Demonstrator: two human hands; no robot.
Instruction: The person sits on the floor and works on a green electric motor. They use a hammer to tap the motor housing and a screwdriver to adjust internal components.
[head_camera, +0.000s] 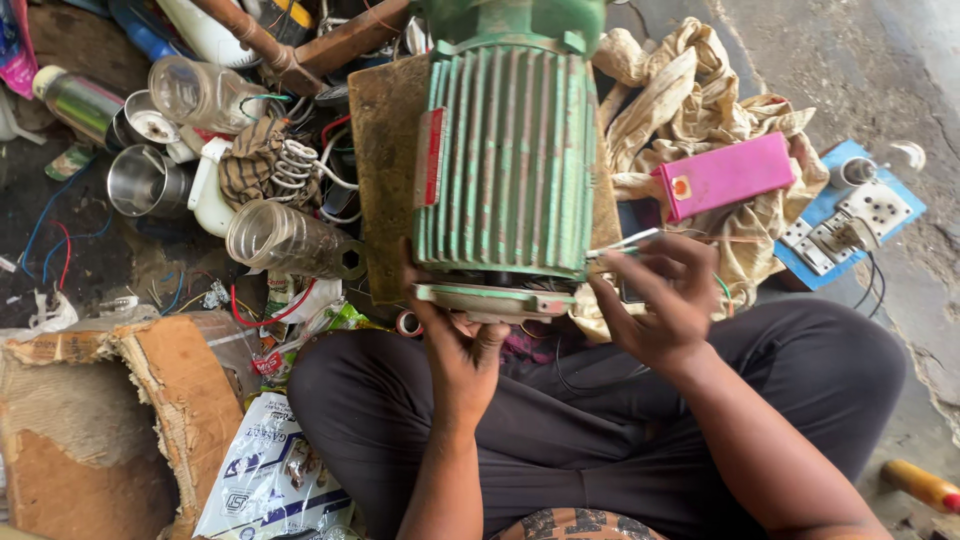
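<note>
A green finned electric motor (505, 150) lies on a wooden board (380, 170) in front of my crossed legs. My left hand (455, 345) grips the motor's near end cover (490, 300) from below, fingers curled on its rim. My right hand (655, 295) is at the motor's right near corner, pinching a thin white-handled tool (625, 243) whose tip touches the casing. Thin wires trail from under that hand.
A pink rectangular box (725, 175) rests on crumpled beige cloth (700, 100) to the right. A blue board with white sockets (845, 215) lies beyond it. Clear plastic jars (285, 240), metal cups (145, 180), wires and torn cardboard (110, 420) crowd the left.
</note>
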